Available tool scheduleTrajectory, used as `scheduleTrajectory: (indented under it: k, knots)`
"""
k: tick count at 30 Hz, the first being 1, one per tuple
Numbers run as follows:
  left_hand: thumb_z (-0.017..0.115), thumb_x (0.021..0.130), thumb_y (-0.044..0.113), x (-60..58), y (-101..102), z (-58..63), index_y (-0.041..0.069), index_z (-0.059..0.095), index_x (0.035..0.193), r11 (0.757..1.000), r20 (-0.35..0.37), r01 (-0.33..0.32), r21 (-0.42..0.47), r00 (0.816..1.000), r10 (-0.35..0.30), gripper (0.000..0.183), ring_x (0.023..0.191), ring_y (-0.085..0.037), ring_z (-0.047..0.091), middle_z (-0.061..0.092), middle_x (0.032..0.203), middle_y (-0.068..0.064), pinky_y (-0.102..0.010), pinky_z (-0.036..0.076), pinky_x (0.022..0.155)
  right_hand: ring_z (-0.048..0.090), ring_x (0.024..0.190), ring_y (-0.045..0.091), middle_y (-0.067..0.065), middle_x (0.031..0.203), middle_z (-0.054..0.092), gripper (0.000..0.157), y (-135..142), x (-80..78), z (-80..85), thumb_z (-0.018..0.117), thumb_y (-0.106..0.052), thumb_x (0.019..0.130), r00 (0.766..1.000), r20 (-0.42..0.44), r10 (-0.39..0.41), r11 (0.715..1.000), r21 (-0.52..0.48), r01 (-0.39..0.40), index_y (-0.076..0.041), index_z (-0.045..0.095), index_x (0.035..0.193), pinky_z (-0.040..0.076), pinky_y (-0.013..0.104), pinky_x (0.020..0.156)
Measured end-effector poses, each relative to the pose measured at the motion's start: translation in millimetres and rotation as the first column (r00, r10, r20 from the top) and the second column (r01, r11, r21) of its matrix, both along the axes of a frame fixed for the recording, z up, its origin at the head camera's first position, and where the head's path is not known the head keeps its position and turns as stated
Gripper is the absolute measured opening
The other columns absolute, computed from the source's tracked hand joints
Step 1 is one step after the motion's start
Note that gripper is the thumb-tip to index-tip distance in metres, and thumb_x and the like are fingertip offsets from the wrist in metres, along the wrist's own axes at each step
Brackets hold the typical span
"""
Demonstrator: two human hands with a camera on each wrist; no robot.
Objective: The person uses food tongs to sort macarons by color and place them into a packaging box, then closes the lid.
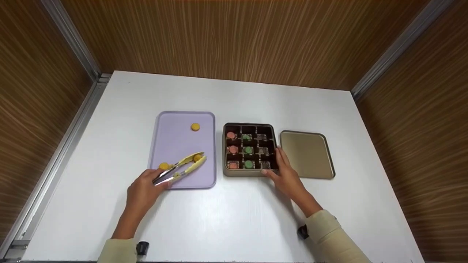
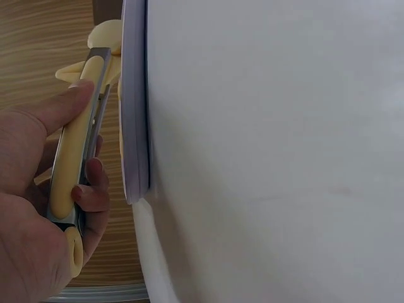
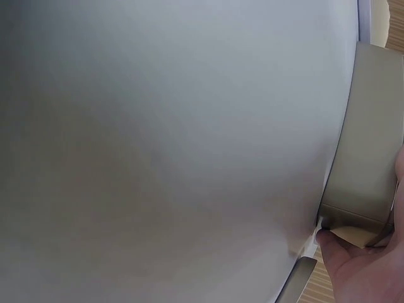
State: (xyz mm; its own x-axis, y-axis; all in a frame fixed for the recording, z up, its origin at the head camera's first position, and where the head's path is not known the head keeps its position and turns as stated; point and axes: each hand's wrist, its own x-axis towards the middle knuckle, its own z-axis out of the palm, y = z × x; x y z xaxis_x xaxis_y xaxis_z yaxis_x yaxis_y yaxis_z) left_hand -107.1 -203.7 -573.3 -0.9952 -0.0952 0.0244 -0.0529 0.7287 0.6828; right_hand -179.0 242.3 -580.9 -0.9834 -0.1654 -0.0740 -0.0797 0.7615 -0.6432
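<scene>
My left hand (image 1: 142, 191) grips a pair of tongs (image 2: 72, 142) with pale yellow tips over the lilac tray (image 1: 175, 131). The spread tips straddle a yellow macaron (image 1: 197, 157). Beside the left hand lies another yellow macaron (image 1: 163, 166), and a third yellow macaron (image 1: 195, 126) sits toward the tray's far edge. My right hand (image 1: 289, 179) holds the near right corner of a square tin box (image 3: 366, 132), thumb at the front, fingers along the side. Inside its divided insert, pink macarons (image 1: 233, 149) fill the left column and green macarons (image 1: 248, 150) the middle; clear liners show at right.
A flat gold lid (image 1: 307, 153) lies right of the tin, close to the right hand. Wood-patterned panels (image 1: 219, 40) wall in the white table (image 1: 219, 223) at the back and both sides.
</scene>
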Motion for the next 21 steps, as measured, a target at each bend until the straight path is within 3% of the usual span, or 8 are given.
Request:
scheduleTrajectory:
  k: [14, 21]
  knots:
    - [0.081, 0.085, 0.02, -3.3, 1.0, 7.0, 0.006, 0.065, 0.134, 1.0, -0.02, 0.018, -0.009, 1.0, -0.019, 0.053, 0.112, -0.036, 0.065, 0.066, 0.123, -0.014, -0.054, 0.051, 0.091, 0.029, 0.149, 0.039, 0.0, 0.171, 0.003, 0.106, 0.3, 0.6, -0.5, 0.057, -0.072, 0.086, 1.0, -0.005, -0.001, 1.0, -0.006, 0.001, -0.021, 0.006, 0.164, 0.034, 0.059, 0.114]
    - [0.081, 0.085, 0.022, -8.2, 3.1, 14.0, 0.009, 0.066, 0.132, 0.999, -0.039, 0.035, -0.009, 0.999, -0.035, 0.051, 0.113, -0.035, 0.066, 0.067, 0.124, -0.012, -0.054, 0.052, 0.089, 0.034, 0.146, 0.041, 0.001, 0.171, 0.002, 0.107, -0.5, 0.8, -0.4, 0.057, -0.073, 0.086, 1.0, -0.005, 0.003, 1.0, 0.005, -0.003, -0.02, 0.005, 0.164, 0.038, 0.06, 0.11]
